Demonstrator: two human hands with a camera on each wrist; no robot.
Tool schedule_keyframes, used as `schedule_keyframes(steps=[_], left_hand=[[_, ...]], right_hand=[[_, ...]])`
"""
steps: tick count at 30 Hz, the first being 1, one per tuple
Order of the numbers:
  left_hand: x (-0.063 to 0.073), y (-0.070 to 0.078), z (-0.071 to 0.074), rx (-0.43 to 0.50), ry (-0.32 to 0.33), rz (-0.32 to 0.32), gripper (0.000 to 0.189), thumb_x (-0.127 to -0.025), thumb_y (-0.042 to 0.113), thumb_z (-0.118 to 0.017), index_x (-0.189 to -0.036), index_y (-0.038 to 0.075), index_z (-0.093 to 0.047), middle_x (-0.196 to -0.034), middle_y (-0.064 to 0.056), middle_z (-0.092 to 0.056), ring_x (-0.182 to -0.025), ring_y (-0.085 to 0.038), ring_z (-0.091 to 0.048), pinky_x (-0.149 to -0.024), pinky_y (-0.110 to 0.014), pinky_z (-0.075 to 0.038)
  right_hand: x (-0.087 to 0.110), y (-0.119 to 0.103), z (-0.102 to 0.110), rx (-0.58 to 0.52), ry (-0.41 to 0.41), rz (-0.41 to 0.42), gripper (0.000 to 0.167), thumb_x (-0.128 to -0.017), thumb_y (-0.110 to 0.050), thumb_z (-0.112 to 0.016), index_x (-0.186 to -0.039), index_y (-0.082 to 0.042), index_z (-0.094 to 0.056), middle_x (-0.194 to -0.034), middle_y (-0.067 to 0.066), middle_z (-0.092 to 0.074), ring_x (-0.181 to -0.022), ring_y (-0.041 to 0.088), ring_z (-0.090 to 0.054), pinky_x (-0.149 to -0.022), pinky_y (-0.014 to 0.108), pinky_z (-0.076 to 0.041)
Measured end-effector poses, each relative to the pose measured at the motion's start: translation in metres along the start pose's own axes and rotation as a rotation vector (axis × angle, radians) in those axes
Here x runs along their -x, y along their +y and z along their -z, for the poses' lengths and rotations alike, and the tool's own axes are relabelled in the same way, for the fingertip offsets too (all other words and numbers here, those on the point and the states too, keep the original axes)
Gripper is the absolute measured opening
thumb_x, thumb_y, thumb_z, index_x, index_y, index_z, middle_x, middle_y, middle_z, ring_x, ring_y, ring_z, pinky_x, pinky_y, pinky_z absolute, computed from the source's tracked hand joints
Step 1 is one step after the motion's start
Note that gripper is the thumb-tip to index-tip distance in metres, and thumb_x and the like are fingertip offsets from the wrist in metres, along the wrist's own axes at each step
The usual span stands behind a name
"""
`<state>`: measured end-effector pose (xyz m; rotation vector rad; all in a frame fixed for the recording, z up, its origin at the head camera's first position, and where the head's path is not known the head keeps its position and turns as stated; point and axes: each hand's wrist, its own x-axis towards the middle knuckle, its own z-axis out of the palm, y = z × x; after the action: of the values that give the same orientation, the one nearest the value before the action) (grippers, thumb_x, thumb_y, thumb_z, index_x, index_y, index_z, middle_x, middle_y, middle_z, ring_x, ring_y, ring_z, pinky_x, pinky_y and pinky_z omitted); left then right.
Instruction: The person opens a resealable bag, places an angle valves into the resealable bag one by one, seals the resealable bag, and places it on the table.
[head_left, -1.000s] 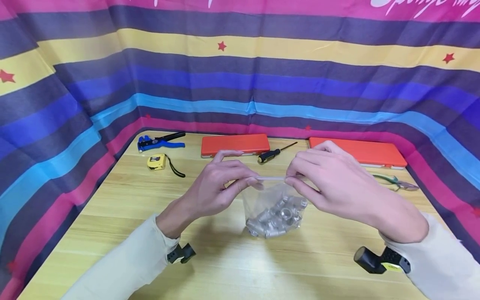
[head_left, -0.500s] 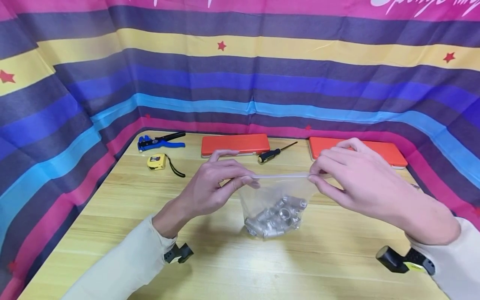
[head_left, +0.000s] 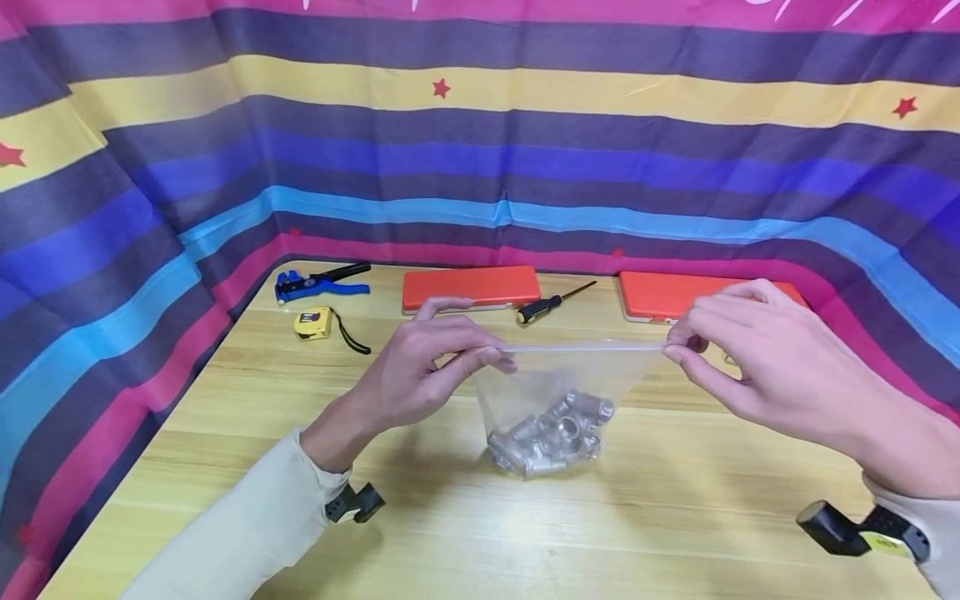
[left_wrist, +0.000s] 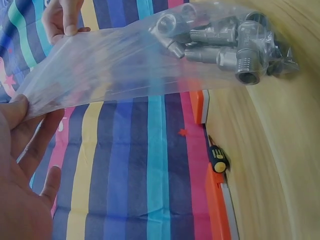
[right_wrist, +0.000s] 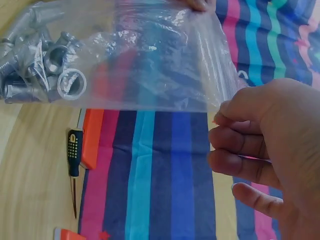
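Observation:
A clear zip bag (head_left: pixel 551 375) stands upright on the table, its top edge stretched level between both hands. Several silvery metal pipe fittings (left_wrist: pixel 246 52) lie heaped in its bottom, some with threaded ends and round openings. My left hand (head_left: pixel 420 362) pinches the left top corner between thumb and fingers. At the opposite corner my right hand (head_left: pixel 780 371) pinches the zip strip with thumb and forefinger; in the right wrist view its other fingers (right_wrist: pixel 237 140) curl loosely below.
Behind the bag lie a red case (head_left: pixel 471 287), a black screwdriver (head_left: pixel 536 310) and a second red case (head_left: pixel 652 296) partly behind the right hand. At the back left are a blue wire stripper (head_left: pixel 318 285) and a yellow tape measure (head_left: pixel 313 323). A striped cloth (head_left: pixel 502 158) hangs behind.
My right hand has moved steadily right along the top of the bag to its far corner, spreading the top edge wide. The left hand has stayed nearly in place.

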<state>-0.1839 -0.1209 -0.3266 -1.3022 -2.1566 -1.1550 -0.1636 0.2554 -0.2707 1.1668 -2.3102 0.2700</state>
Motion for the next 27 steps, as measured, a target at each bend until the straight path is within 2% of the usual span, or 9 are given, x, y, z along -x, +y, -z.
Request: schedule_keyframes(steps=[2, 5, 8, 10, 12, 15, 20, 24, 27], left_hand=[[0.001, -0.002, 0.003, 0.034, -0.006, 0.056, 0.019, -0.104, 0.002, -0.069, -0.113, 0.01, -0.085, -0.105, 0.004, -0.085, -0.109, -0.013, -0.079, -0.125, -0.052, -0.041], [0.005, -0.004, 0.007, 0.086, -0.011, 0.145, 0.021, -0.105, 0.002, -0.068, -0.113, 0.011, -0.086, -0.107, 0.005, -0.085, -0.113, -0.013, -0.078, -0.126, -0.051, -0.04], [0.006, -0.005, 0.009, 0.108, -0.026, 0.179, 0.022, -0.107, 0.004, -0.067, -0.113, 0.014, -0.086, -0.109, 0.006, -0.085, -0.116, -0.012, -0.077, -0.127, -0.051, -0.039], [0.005, -0.005, 0.008, 0.1, -0.046, 0.175, 0.022, -0.107, 0.007, -0.067, -0.115, 0.016, -0.086, -0.111, 0.009, -0.085, -0.118, -0.01, -0.076, -0.128, -0.051, -0.037], [0.002, -0.004, 0.007, 0.089, -0.057, 0.172, 0.021, -0.108, 0.009, -0.067, -0.116, 0.016, -0.085, -0.112, 0.01, -0.084, -0.117, -0.008, -0.076, -0.129, -0.05, -0.037], [0.0, -0.003, 0.004, 0.067, -0.065, 0.165, 0.02, -0.108, 0.011, -0.067, -0.117, 0.016, -0.085, -0.112, 0.01, -0.084, -0.116, -0.006, -0.076, -0.129, -0.05, -0.037], [-0.004, 0.0, 0.0, 0.044, -0.072, 0.131, 0.019, -0.106, 0.01, -0.07, -0.118, 0.013, -0.085, -0.112, 0.006, -0.085, -0.112, -0.009, -0.078, -0.128, -0.052, -0.038], [-0.006, 0.001, -0.001, 0.011, -0.064, 0.105, 0.018, -0.103, 0.013, -0.075, -0.118, 0.014, -0.084, -0.112, 0.006, -0.085, -0.109, -0.007, -0.078, -0.127, -0.052, -0.039], [-0.004, 0.001, 0.002, -0.02, -0.012, 0.099, 0.015, -0.1, 0.014, -0.08, -0.113, 0.015, -0.084, -0.106, 0.007, -0.084, -0.103, -0.007, -0.078, -0.124, -0.051, -0.041]], right_hand=[[0.002, 0.005, 0.0, -0.025, 0.002, -0.007, 0.041, -0.114, -0.047, -0.044, -0.092, -0.025, -0.071, -0.085, -0.021, -0.064, -0.078, 0.004, -0.061, -0.094, 0.037, -0.041], [0.003, 0.013, 0.001, -0.08, -0.003, -0.042, 0.011, -0.104, -0.021, -0.067, -0.094, -0.025, -0.069, -0.086, -0.021, -0.064, -0.082, 0.0, -0.06, -0.091, 0.034, -0.042], [0.002, 0.015, 0.004, -0.132, 0.01, -0.136, 0.029, -0.089, -0.001, -0.08, -0.097, -0.028, -0.072, -0.089, -0.021, -0.067, -0.087, -0.005, -0.059, -0.086, 0.027, -0.042], [-0.003, 0.011, 0.004, -0.16, 0.031, -0.185, 0.032, -0.088, 0.0, -0.084, -0.098, -0.029, -0.075, -0.09, -0.021, -0.069, -0.089, -0.007, -0.059, -0.082, 0.022, -0.044], [-0.013, 0.003, 0.002, -0.18, 0.052, -0.196, 0.028, -0.092, -0.004, -0.084, -0.1, -0.029, -0.076, -0.092, -0.02, -0.07, -0.09, -0.006, -0.06, -0.079, 0.019, -0.045], [-0.034, -0.012, -0.008, -0.196, 0.053, -0.129, 0.016, -0.095, -0.012, -0.083, -0.107, -0.022, -0.078, -0.1, -0.014, -0.074, -0.094, 0.003, -0.065, -0.083, 0.025, -0.047], [-0.063, -0.038, -0.029, -0.158, -0.021, 0.0, 0.028, -0.096, -0.028, -0.084, -0.121, -0.018, -0.078, -0.113, -0.006, -0.079, -0.103, 0.016, -0.071, -0.089, 0.04, -0.046], [-0.07, -0.046, -0.037, -0.146, -0.014, 0.053, 0.019, -0.093, -0.018, -0.087, -0.108, -0.021, -0.077, -0.102, -0.01, -0.079, -0.092, 0.009, -0.071, -0.091, 0.042, -0.048], [-0.07, -0.047, -0.038, -0.149, 0.008, 0.071, 0.019, -0.091, -0.011, -0.087, -0.102, -0.022, -0.076, -0.097, -0.011, -0.079, -0.085, 0.005, -0.069, -0.091, 0.041, -0.048]])
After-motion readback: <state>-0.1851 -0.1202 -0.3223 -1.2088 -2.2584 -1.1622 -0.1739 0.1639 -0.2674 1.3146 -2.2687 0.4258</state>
